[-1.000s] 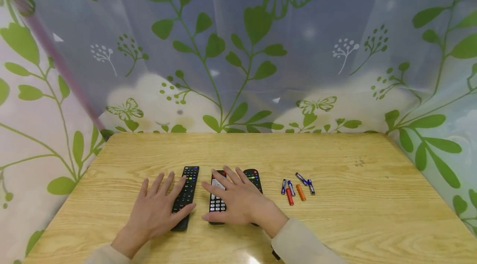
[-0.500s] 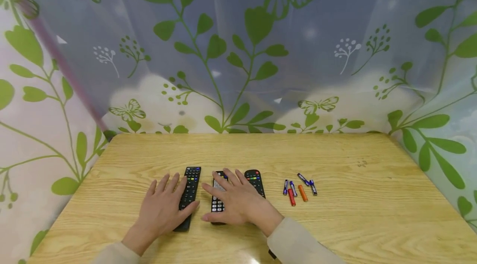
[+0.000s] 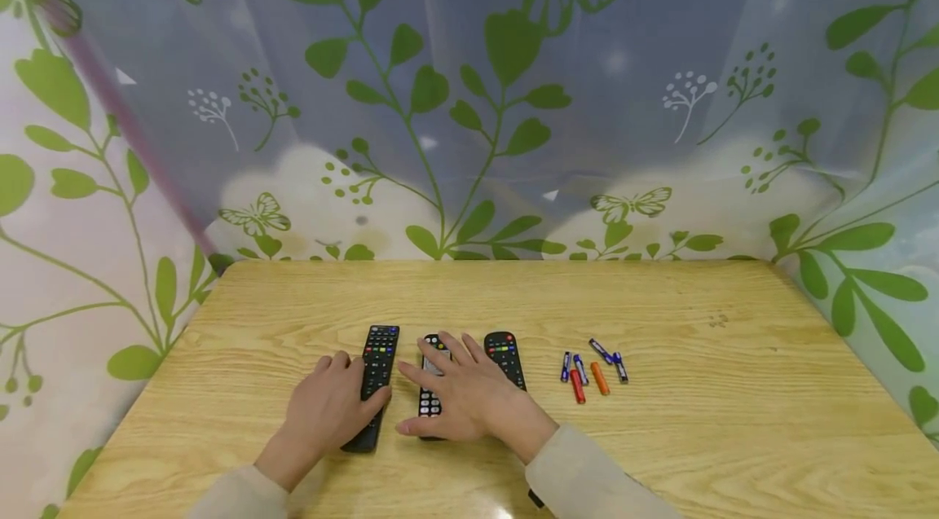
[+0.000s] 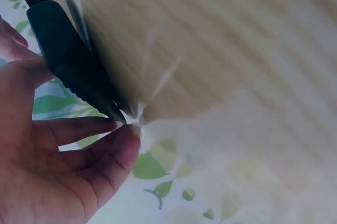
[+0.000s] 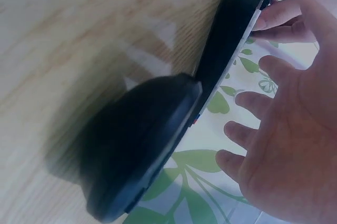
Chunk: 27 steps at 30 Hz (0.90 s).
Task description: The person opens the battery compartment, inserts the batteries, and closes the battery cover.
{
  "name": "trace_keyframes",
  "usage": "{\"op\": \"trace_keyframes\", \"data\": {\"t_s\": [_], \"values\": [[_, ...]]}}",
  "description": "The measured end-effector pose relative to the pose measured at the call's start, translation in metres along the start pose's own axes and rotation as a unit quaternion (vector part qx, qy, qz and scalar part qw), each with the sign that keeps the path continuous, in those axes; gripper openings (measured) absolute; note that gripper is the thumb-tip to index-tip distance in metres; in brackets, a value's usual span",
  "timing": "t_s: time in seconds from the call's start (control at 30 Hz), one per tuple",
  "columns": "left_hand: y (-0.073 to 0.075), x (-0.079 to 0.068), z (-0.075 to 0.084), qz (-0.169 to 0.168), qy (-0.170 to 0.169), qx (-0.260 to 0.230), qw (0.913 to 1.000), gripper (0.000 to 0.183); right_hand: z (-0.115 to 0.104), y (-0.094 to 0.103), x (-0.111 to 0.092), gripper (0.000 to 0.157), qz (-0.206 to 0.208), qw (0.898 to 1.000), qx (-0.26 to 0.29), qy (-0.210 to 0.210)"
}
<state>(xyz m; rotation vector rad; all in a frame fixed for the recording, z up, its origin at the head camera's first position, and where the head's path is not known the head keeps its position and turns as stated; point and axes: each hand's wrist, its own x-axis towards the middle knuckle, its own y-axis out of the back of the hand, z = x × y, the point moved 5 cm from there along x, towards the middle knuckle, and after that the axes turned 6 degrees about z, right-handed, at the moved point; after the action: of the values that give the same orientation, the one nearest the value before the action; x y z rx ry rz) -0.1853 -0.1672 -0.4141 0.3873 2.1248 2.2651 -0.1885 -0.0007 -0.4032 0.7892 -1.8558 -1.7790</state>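
Observation:
A long black remote control [image 3: 377,372] lies on the table at the left. My left hand [image 3: 326,405] grips it by the sides, its fingers bent along the left edge and the thumb across the right; the left wrist view shows the fingertips and thumb on the remote's edges. Over a middle remote control [image 3: 429,405] with white number keys, my right hand [image 3: 469,397] spreads its straight fingers. Partly covered by that hand is a third remote control [image 3: 504,356] with a rounded top. In the right wrist view, a gap separates the right fingers from the remotes.
Several small batteries, blue-white [image 3: 579,369], red [image 3: 577,386] and orange [image 3: 600,378], lie loose right of the remotes. The wood-grain table [image 3: 719,429] ends at a leaf-print curtain [image 3: 623,79] behind. A small black object [image 3: 536,499] shows beside the right sleeve.
The left hand's fingers have gone from straight and spread to bent against the left remote, with the thumb across it. The right hand stays spread in about the same place.

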Motion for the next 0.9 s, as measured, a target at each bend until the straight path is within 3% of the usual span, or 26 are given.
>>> {"op": "trace_keyframes", "data": {"t_s": [0.17, 0.4, 0.57, 0.9], "values": [[0.002, 0.009, 0.002, -0.042, 0.031, -0.034, 0.998, 0.047, -0.001, 0.001, 0.0, 0.077, -0.001, 1.0, 0.001, 0.005], [0.005, 0.024, 0.0, -0.098, 0.086, -0.091, 0.9872, 0.045, 0.0, 0.0, -0.001, 0.076, -0.007, 1.0, 0.005, 0.004], [0.004, 0.03, 0.003, -0.122, 0.101, -0.091, 0.9832, 0.049, 0.002, 0.0, -0.002, 0.074, -0.006, 1.0, 0.012, 0.003], [0.009, 0.036, 0.013, -0.137, 0.083, -0.084, 0.9835, 0.042, 0.005, 0.002, -0.007, 0.072, -0.004, 1.0, 0.031, 0.005]]}}
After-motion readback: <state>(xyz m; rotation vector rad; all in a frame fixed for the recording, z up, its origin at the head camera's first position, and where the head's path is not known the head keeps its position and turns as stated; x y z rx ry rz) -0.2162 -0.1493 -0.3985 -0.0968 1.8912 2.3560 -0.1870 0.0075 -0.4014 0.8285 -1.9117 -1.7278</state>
